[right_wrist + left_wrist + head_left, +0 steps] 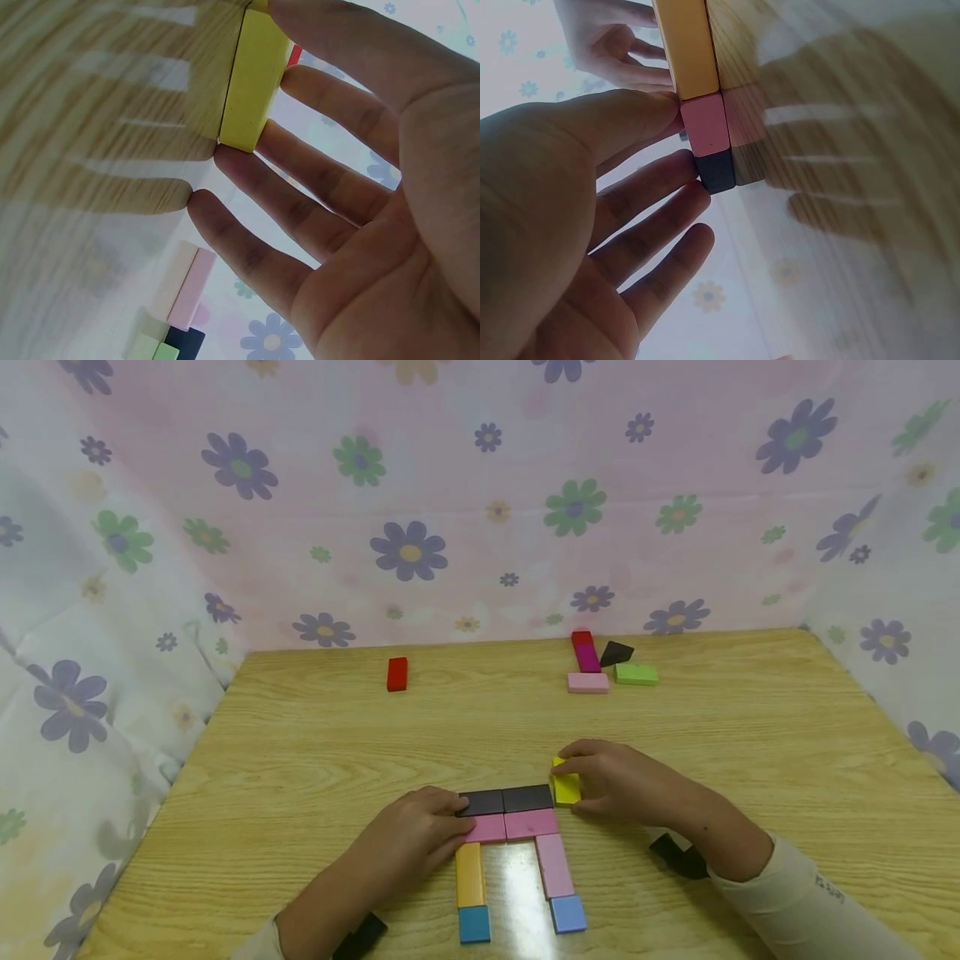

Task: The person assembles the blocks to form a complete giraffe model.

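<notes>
Right hand (630, 783) is pinching a yellow block (567, 791) beside the three-o'clock edge of black blocks (528, 799), left hand (412, 831) is touching their nine-o'clock end, fingers loosely extended (pink blocks (531, 824) adjoining at six), tabletop (465, 727) is leaving room toward a red block (397, 674) at eleven.

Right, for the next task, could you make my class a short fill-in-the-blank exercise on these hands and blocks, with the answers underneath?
1. The right hand grips a ____ block.
2. The left hand touches the black row and the ____ row beside it.
3. The black row is made of ____ blocks.
4. Alone at the back left of the table lies a ____ block.

Missing words: yellow; pink; two; red.
</notes>
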`<state>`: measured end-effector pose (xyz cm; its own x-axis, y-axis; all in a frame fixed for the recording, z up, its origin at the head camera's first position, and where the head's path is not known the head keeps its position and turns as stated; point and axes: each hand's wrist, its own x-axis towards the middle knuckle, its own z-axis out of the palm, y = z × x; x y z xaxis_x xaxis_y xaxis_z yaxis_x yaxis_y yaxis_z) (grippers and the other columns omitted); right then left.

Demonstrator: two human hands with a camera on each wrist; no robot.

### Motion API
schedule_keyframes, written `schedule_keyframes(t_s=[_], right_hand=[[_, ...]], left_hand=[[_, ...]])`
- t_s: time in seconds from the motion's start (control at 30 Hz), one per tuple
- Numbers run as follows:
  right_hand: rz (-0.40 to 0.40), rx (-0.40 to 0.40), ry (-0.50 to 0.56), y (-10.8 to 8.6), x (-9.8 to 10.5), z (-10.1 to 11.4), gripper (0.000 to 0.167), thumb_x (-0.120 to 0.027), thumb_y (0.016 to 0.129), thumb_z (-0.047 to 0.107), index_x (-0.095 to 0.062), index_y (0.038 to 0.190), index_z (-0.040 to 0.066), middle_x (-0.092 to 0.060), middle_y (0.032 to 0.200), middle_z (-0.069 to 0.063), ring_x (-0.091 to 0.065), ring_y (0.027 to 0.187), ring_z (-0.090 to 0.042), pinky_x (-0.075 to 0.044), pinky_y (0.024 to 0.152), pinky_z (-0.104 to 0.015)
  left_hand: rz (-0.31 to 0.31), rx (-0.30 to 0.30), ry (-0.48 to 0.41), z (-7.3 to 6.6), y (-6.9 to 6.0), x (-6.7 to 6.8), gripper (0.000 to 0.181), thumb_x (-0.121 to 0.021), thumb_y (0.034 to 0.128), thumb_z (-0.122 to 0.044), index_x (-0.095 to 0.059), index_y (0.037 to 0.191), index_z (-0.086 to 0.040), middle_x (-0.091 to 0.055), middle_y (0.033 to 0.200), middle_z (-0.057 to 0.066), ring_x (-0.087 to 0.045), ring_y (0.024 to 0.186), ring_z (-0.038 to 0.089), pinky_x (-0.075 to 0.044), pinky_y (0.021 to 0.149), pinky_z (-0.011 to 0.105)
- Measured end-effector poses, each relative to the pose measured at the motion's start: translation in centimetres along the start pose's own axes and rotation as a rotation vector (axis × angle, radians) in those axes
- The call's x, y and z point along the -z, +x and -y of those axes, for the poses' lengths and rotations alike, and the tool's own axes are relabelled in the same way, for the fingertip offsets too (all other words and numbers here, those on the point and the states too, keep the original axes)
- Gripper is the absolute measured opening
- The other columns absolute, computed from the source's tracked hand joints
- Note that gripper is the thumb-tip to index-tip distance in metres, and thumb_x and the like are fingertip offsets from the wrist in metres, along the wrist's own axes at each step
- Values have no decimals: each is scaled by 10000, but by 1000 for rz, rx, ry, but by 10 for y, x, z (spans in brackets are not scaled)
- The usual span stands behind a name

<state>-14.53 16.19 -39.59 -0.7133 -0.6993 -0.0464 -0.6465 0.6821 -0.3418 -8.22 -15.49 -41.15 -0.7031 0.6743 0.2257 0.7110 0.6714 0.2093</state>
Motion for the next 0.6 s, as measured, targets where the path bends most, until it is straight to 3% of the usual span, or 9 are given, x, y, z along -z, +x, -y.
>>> schedule_keyframes(t_s=[0.4, 0.6], right_hand=[[-7, 12, -4, 0, 3, 4, 415, -826, 818, 185, -719, 1215, 128, -636, 1296, -107, -609, 1190, -326, -551, 977, -481], [-6, -33, 24, 0, 5, -2, 471, -790, 860, 278, -676, 1287, 118, -631, 1337, -96, -563, 1261, -336, -502, 1040, -524]], left_hand=[[-11, -12, 11, -2, -1, 5, 196, -745, 907, -207, -793, 1087, -147, -722, 1177, 35, -664, 1111, 177, -578, 941, 348], [15, 13, -15, -2, 0, 4, 198, -730, 923, -232, -792, 1093, -153, -718, 1198, 31, -658, 1134, 178, -572, 959, 346]])
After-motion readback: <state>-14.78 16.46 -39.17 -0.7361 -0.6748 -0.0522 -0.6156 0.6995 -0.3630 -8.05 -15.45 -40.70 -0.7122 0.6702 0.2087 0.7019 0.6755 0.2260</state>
